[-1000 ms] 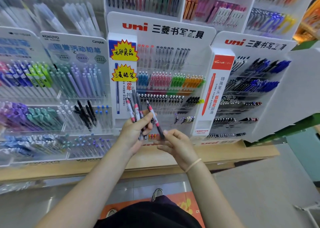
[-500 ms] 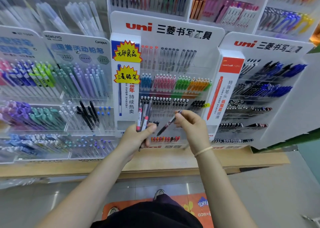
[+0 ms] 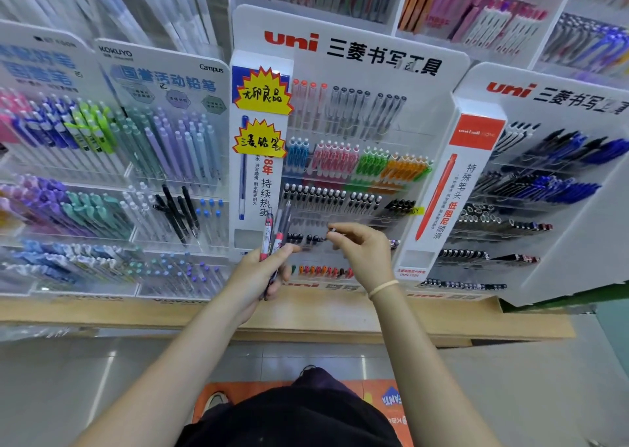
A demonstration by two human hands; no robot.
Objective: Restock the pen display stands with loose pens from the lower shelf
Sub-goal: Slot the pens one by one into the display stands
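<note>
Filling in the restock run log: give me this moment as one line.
left hand: holds bunch of pens | right hand: pinches single pen at centre uni stand lower row | phase: inserting

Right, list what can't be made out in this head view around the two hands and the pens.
- Pen in the right hand: only its tip shows at the fingertips; the fingers cover the rest.
- Bundle of pens in the left hand: exact count unclear, barrels overlap and the palm hides the lower ends.
- Small print on the middle uni stand: too small and blurred.
- Stands at the left and right: cut off by the frame edges.
</note>
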